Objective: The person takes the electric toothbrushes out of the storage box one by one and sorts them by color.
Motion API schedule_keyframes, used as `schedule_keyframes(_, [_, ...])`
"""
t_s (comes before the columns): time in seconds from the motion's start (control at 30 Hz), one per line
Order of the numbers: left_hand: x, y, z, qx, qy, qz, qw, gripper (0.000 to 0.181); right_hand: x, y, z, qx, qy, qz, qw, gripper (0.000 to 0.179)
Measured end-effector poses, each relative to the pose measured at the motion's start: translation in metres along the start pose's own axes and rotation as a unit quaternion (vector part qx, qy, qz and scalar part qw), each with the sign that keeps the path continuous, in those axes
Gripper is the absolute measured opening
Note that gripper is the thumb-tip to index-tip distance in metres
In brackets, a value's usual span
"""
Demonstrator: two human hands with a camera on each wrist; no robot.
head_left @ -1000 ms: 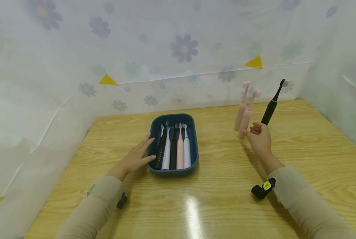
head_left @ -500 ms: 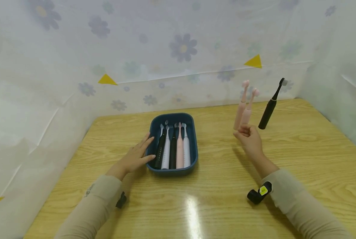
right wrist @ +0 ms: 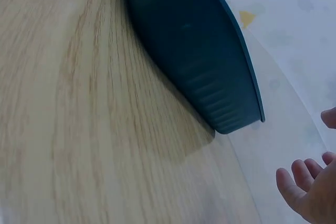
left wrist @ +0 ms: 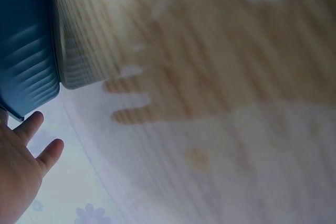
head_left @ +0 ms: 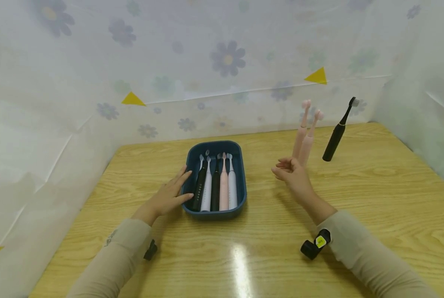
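A dark blue plastic basket (head_left: 244, 182) holds several electric toothbrushes side by side: black ones, white ones and a pink toothbrush (head_left: 224, 188). My left hand (head_left: 167, 196) rests on the basket's left rim, fingers straight and spread. To the right, my right hand (head_left: 294, 176) is in the air with nothing in it, fingers loosely bent. Behind that hand two pink electric toothbrushes (head_left: 299, 138) stand upright, their lower ends partly hidden by it. A black electric toothbrush (head_left: 334, 140) stands upright farther right. In the right wrist view the fingers and thumb are apart.
Wood-grain table (head_left: 192, 256) under everything, with a bright reflection near its front. Pale sheets with a flower print (head_left: 229, 60) hang at the back and sides, and yellow triangles (head_left: 317, 76) are stuck on them.
My right hand has moved left from beside the black toothbrush, past the front of the two pink ones. My left hand and the basket have stayed where they were.
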State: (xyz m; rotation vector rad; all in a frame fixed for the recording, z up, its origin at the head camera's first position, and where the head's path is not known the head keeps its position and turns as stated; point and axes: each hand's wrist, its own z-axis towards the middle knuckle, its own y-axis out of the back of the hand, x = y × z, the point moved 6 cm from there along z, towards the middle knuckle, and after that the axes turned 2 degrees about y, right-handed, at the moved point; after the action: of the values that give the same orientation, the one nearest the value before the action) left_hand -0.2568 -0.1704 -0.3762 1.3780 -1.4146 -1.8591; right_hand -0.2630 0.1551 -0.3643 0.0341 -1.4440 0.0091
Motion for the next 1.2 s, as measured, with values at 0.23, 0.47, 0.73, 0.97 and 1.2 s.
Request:
schedule_keyframes(0.23, [0.000,0.000,0.000,0.005,0.007,-0.009,0.9999,0.068,0.008,-0.018,0.001,0.031,0.008,0.020,0.9993,0.039])
schedule_keyframes(0.47, [0.000,0.000,0.000,0.005,0.007,-0.002,1.0000,0.068,0.020,-0.038,0.001,0.059,0.013,0.039,0.9974,0.036])
schedule_keyframes(0.73, [0.000,0.000,0.001,0.006,0.006,-0.005,1.0000,0.068,0.023,-0.058,0.004,0.082,0.006,0.070,0.9941,0.032])
schedule_keyframes(0.97, [0.000,0.000,0.000,0.006,0.005,0.000,1.0000,0.069,0.022,-0.071,0.007,0.100,-0.011,0.080,0.9917,0.038])
schedule_keyframes(1.2, [-0.001,0.001,0.000,0.006,0.005,0.000,1.0000,0.069,0.021,-0.086,0.011,0.129,-0.023,0.072,0.9888,0.042])
